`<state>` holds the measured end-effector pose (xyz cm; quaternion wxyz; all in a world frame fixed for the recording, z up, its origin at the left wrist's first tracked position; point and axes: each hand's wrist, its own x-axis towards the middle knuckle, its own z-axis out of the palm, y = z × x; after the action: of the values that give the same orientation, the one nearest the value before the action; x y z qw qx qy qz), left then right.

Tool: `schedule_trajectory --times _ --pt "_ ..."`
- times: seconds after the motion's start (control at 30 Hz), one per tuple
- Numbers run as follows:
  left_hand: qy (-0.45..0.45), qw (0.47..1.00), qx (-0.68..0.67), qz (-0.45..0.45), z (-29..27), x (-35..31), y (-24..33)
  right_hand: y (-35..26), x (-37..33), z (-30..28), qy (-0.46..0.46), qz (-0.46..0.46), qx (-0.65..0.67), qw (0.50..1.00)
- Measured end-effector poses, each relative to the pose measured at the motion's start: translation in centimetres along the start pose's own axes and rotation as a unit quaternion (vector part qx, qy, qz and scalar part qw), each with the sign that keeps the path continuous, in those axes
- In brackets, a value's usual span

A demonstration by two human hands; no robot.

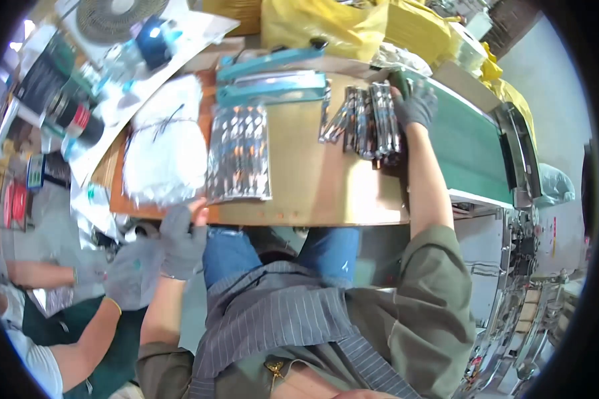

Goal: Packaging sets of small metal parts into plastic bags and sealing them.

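Gold pendant (273, 367); right hand (417, 108) beside slim packets (374, 123), long axes mostly forward.

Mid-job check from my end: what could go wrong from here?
The narrow packets lie in an uneven pile beside the right hand; a nudge could scatter them, perhaps onto the green surface.

The white plastic stack sits near the table's front edge, close to the left hand, so a brush might drag it off.

A co-worker's gloved hand is close beside the left hand; they might bump.
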<state>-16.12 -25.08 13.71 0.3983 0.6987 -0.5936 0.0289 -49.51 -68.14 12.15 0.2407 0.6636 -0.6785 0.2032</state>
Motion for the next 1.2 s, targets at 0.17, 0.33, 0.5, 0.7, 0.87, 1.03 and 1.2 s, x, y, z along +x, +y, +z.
schedule_trajectory --times 0.17,0.33,0.5,0.7,0.87,1.03,1.2 --pt "-0.135 0.985 -0.103 0.012 14.4 11.1 1.9 4.6 2.2 -3.0 -0.308 0.09 0.25 0.913" --pt "-0.183 0.983 0.026 0.0 30.4 19.1 2.6 -2.4 -2.1 7.0 -0.199 0.032 0.257 0.945" --pt "-0.277 0.94 -0.129 -0.152 36.0 20.8 6.4 -2.6 -3.8 6.8 -0.258 0.147 0.233 0.926" --pt "-0.283 0.855 -0.344 -0.266 36.2 21.4 4.9 -3.8 -4.0 5.2 -0.346 0.169 0.317 0.867" --pt "-0.298 0.703 -0.5 -0.408 35.9 18.6 2.6 -6.2 -8.5 3.0 -0.482 0.225 0.728 0.432" --pt "-0.181 0.806 -0.554 -0.102 24.6 18.1 6.0 -8.3 -10.5 -4.8 -0.292 0.1 0.845 0.436" --pt "-0.239 0.905 -0.352 0.012 17.5 14.5 4.5 -7.5 -10.9 -12.0 -0.322 -0.05 0.814 0.481"
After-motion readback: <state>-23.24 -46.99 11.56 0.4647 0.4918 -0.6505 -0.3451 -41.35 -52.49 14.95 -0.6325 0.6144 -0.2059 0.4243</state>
